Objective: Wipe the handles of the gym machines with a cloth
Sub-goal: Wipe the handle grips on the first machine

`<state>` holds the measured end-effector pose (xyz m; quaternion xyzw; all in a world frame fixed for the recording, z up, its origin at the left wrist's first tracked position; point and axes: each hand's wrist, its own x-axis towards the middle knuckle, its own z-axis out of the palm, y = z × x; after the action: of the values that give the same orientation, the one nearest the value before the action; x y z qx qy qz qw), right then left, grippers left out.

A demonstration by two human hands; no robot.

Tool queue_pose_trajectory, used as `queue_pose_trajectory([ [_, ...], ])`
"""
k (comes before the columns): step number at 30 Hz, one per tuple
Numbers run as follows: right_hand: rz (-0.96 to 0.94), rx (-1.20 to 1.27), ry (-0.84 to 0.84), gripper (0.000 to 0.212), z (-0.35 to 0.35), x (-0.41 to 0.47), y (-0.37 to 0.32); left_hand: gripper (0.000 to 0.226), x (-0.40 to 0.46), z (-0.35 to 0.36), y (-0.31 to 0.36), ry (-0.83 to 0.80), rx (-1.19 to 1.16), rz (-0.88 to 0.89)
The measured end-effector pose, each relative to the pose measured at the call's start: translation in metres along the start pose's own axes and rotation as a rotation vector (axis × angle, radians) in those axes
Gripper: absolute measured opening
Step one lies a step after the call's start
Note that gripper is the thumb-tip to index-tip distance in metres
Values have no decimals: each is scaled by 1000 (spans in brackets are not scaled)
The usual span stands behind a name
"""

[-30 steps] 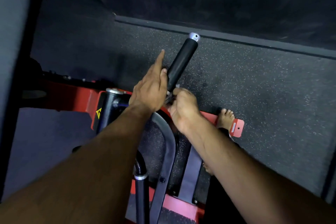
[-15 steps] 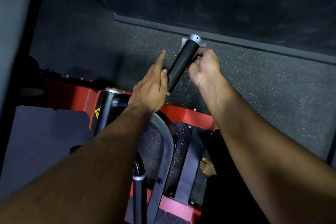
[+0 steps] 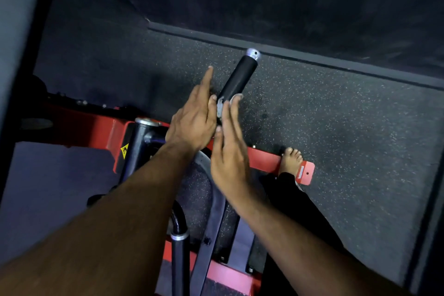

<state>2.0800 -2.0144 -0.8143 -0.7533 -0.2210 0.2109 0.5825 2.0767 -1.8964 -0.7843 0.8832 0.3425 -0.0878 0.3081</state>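
Your right hand (image 3: 230, 151) has come back down from the capped tip of the handle (image 3: 236, 79) to its base, fingers now straight and together, pressing a small pale cloth (image 3: 234, 98) against the lower end of the black grip. Half a second ago that hand was curled near the top by the silver cap (image 3: 252, 53); the pass down the grip's length looks complete, so this handle is probably close to done. Your left hand (image 3: 194, 118) stays where it was, flat against the handle's left side, fingers extended, index pointing up, holding nothing. The handle slants up and right above the red frame (image 3: 264, 160). Your bare foot (image 3: 292, 158) now rests on the frame's right end, as it did a second ago.
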Motion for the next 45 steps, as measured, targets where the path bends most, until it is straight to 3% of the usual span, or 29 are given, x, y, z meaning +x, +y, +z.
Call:
queue_pose_trajectory([
  [4,-228,-173,-163,55,-17,2,15,55,-2,-1,2,19,-5,9],
  [8,-535,-519,-207,47,-49,71,38,62,-6,-1,1,70,5,52],
  [12,-642,-809,-252,42,-76,148,44,79,-10,-1,7,112,17,31],
  [17,-707,-711,-269,35,-66,120,36,84,-11,-4,8,108,-44,2],
  [21,-804,-627,-313,32,-48,72,35,66,-10,-4,6,119,-95,-2],
  [25,-915,-700,-439,34,-67,100,33,55,-10,-3,3,142,-41,-25],
  [27,-889,-764,-403,36,-81,126,33,55,-9,-3,5,140,-15,-60],
  [30,-703,-799,-270,35,-93,151,38,54,-8,-5,7,130,-17,-98],
  [33,-587,-684,-217,37,-83,134,38,59,-10,-6,10,105,-17,-105],
  [39,-539,-373,-240,42,-41,38,32,42,-1,-6,2,2,-111,-149],
  [45,-595,-501,-102,35,-55,64,39,42,1,-4,5,8,-12,-183],
])
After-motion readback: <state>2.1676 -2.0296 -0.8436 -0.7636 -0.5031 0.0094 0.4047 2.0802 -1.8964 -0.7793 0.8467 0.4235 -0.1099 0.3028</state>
